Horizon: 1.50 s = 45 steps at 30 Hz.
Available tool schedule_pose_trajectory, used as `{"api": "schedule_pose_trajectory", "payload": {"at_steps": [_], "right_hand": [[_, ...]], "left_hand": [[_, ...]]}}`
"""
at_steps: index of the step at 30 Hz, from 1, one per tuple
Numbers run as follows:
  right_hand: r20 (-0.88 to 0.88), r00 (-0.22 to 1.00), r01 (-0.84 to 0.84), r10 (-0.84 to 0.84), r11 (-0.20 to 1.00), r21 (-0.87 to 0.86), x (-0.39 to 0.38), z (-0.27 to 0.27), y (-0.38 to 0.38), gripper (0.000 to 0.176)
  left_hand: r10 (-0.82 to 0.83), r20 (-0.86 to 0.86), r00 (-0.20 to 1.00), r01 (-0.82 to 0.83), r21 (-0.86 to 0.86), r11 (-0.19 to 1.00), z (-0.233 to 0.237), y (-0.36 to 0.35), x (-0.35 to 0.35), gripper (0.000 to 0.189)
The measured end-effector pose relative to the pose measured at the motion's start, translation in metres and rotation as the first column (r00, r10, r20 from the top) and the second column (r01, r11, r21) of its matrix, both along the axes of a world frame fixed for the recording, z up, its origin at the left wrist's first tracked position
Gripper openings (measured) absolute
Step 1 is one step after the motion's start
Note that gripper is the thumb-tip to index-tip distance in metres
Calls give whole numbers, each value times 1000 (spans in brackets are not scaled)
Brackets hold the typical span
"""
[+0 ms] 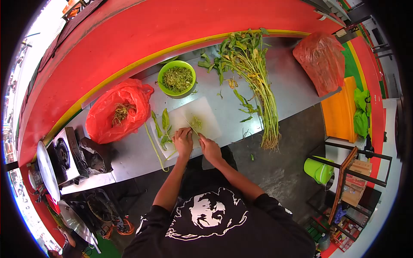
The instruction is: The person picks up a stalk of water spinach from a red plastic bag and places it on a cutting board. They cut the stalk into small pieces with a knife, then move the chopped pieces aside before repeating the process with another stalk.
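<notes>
A white cutting board (pixel 211 116) lies on the metal counter in front of me. My right hand (pixel 210 149) is closed around the handle of a knife (pixel 192 124), its thin blade pointing away from me over the board. Just left of it, my left hand (pixel 183 142) is closed on green vegetable stems, mostly hidden by the fingers. Their leaves (pixel 165 125) stick out to the left on the board. Small chopped green pieces (pixel 196 122) sit right of the blade. Beyond the board, a green bowl (pixel 192 81) holds more chopped greens.
A large bunch of leafy stems with roots (pixel 263 86) lies to the right, its roots over the counter edge. An open red plastic bag (pixel 101 116) stands left; another red bag (pixel 320 60) lies far right. A gas stove (pixel 64 152) is at the left end.
</notes>
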State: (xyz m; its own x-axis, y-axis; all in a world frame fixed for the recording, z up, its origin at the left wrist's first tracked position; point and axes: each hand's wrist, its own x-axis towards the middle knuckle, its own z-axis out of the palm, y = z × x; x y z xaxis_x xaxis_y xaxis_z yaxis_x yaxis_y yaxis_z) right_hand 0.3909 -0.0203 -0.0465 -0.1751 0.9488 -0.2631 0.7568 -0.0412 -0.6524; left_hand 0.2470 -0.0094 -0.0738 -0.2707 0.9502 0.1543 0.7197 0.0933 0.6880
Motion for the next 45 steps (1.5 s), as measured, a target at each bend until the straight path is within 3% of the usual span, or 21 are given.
{"api": "schedule_pose_trajectory", "payload": {"at_steps": [4, 7, 10, 23, 34, 45], "right_hand": [[-2, 1000, 4, -4, 1000, 22, -7, 0, 8, 34], [-112, 993, 49, -44, 998, 40, -5, 5, 3, 35], [-87, 995, 43, -47, 998, -47, 4, 7, -7, 35], [-84, 996, 22, -22, 1000, 1, 3, 3, -2, 35], [-101, 993, 58, -65, 996, -66, 1, 8, -2, 35], [-126, 990, 62, -55, 997, 51, -2, 5, 6, 32]], "left_hand": [[15, -10, 1000, -15, -2, 1000, -1, -3, 4, 17], [48, -29, 998, -48, 10, 999, -2, 3, 5, 18], [61, -34, 998, -60, 15, 998, 0, 1, 6, 17], [64, -29, 998, -64, -14, 998, -5, 1, 3, 17], [39, -10, 999, -40, -56, 998, -3, 4, -1, 20], [21, -25, 999, -21, -5, 1000, -4, 7, -4, 19]]}}
